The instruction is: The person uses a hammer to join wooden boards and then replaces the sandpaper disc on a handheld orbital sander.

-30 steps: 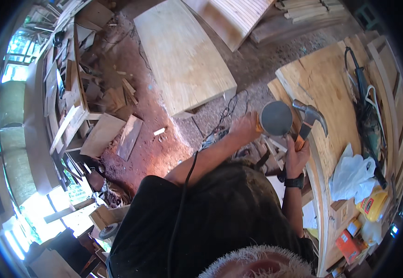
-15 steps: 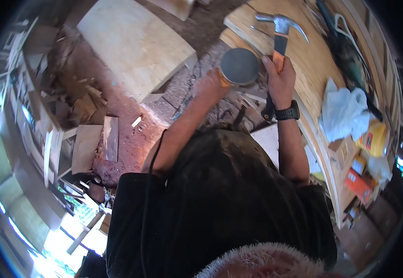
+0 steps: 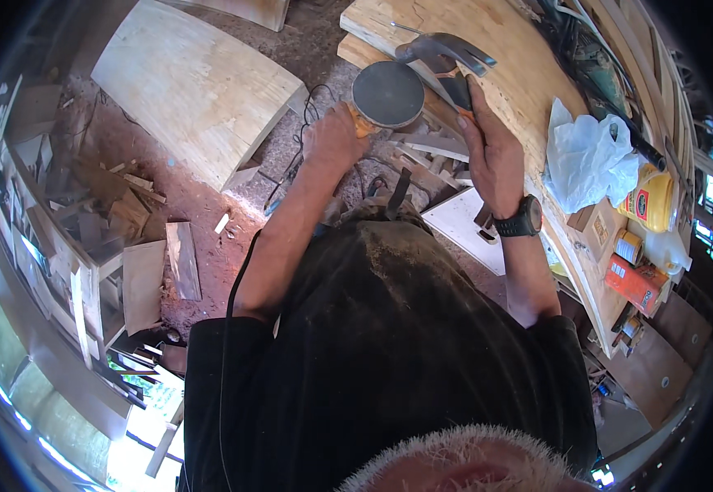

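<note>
My left hand (image 3: 332, 139) is closed round the orange body of what looks like a sander. The round grey disc (image 3: 388, 93) of this sander faces up toward me. A claw hammer (image 3: 446, 61) with a black and orange handle is in my right hand (image 3: 497, 168), fingers and thumb on either side of the grip. Its head lies close to the disc's upper right edge; whether they touch I cannot tell. A black watch (image 3: 522, 217) is on my right wrist. Beyond the hammer, a thin metal rod (image 3: 405, 27) rests on the wooden workbench (image 3: 487, 33).
A large pale wooden panel (image 3: 200, 82) lies ahead to the left. On the bench at right are a white plastic bag (image 3: 590, 156), a yellow container (image 3: 650, 197) and an orange box (image 3: 633, 283). Wood scraps (image 3: 131, 213) litter the left. A black cord (image 3: 227, 353) runs along my left side.
The hammer has tipped over to the left, its head now nearer the sander's disc. My left hand still grips the sander. The whole view has shifted somewhat.
</note>
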Tool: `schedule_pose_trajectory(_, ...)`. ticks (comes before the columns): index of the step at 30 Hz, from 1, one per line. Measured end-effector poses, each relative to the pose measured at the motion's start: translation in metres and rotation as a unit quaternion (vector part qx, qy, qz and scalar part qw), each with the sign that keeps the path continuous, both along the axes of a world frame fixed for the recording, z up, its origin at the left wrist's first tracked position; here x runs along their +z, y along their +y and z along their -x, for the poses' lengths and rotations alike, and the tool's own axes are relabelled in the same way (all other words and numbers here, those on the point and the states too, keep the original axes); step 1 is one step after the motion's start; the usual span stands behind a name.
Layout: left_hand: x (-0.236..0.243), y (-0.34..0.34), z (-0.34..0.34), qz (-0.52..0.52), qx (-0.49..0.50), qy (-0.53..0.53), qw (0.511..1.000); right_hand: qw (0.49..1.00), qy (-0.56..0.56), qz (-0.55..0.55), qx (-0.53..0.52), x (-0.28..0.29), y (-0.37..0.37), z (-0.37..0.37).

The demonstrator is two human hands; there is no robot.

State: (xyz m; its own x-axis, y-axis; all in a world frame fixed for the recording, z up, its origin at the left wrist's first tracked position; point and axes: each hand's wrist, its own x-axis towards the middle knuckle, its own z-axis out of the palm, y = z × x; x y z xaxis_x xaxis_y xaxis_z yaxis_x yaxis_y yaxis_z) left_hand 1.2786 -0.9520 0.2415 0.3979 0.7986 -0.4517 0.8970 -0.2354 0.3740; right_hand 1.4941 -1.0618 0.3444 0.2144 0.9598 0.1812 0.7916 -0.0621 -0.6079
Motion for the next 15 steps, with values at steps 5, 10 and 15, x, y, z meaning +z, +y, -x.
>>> schedule_pose_trajectory(5, -0.0014, -0.0016, -0.0027, -0.005, 0.002, -0.002, 1.0, 0.994, -0.067, 0.083, 0.029, -0.0012, 0.0033, 0.0011)
schedule_pose_trajectory(10, -0.0045, -0.0012, -0.0038, 0.001, 0.002, 0.008, 1.0, 0.999, -0.033, 0.032, 0.011, 0.0036, -0.0012, -0.001)
schedule_pose_trajectory(15, -0.0053, -0.0009, -0.0035, -0.007, 0.009, -0.009, 1.0, 0.993, -0.074, 0.09, 0.034, 0.0053, -0.0029, -0.0049)
